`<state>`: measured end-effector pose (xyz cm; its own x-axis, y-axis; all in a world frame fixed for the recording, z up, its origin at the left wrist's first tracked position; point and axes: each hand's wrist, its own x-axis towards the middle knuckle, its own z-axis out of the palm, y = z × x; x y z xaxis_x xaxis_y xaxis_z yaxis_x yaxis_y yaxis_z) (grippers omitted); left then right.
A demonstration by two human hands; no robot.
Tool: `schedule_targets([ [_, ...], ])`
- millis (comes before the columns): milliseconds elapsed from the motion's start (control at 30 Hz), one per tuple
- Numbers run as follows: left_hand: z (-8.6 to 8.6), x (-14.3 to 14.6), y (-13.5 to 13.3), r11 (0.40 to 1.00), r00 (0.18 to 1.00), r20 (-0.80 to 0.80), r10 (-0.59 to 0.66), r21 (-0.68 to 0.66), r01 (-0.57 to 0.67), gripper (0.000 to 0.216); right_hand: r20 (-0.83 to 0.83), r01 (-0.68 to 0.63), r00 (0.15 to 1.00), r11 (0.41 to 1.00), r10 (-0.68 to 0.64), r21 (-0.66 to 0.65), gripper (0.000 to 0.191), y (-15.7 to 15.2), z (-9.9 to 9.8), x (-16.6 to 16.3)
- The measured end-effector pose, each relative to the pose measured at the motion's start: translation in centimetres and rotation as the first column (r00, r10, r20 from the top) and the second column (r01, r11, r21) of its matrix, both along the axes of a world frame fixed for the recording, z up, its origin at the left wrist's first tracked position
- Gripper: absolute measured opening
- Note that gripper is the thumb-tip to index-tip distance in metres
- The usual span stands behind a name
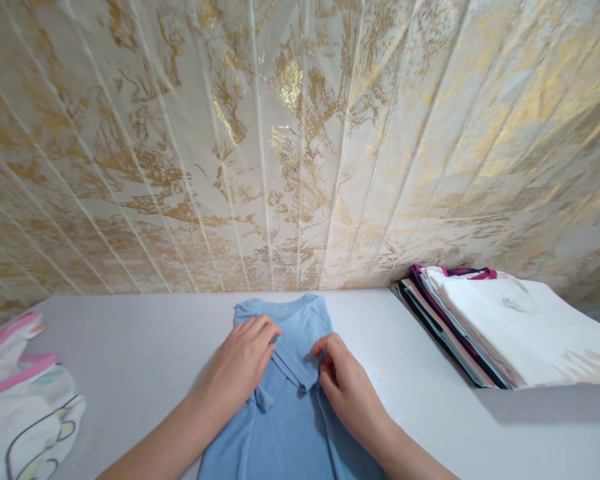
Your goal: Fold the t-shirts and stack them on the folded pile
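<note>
A light blue shirt (295,433) lies on the white table, its collar toward the wall and its lower part running out of view at the bottom. Its sides are folded inward, and sleeve cloth lies across the upper middle. On the left of the upper part rests my left hand (250,353), palm down, fingers lying over the fabric. At the right edge of the folded sleeve, my right hand (345,380) has its fingers curled, with thumb and index finger closed at the cloth.
A stack of folded clothes (485,327), topped by a white printed shirt, stands at the right. At the left edge lies a loose white garment (35,413) with pink trim and a cartoon print. Behind the white table (145,360) hangs a gold-patterned curtain (300,147).
</note>
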<state>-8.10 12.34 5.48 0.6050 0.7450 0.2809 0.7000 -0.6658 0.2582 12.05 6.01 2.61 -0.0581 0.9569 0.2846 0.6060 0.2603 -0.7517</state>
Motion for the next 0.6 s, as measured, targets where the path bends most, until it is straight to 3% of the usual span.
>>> schedule_targets([
  [133, -0.6, -0.5, 2.1, 1.000, 1.000, -0.012, 0.006, -0.007, -0.006, 0.021, 0.013, -0.038, 0.999, 0.999, 0.038, 0.003, 0.034, -0.1, 0.3, -0.2],
  [400, -0.2, -0.7, 2.8, 0.997, 0.995, -0.067, 0.080, 0.025, -0.078, 0.021, -0.004, -0.136, 0.991, 0.991, 0.136, -0.017, 0.039, -0.6, 1.0, -0.3],
  [600, 0.4, -0.9, 2.8, 0.994, 0.981, -0.166, 0.100, 0.048, -0.094, 0.023, 0.149, -0.077, 0.985, 0.996, 0.082, -0.036, 0.027, -0.9, 1.4, -0.9],
])
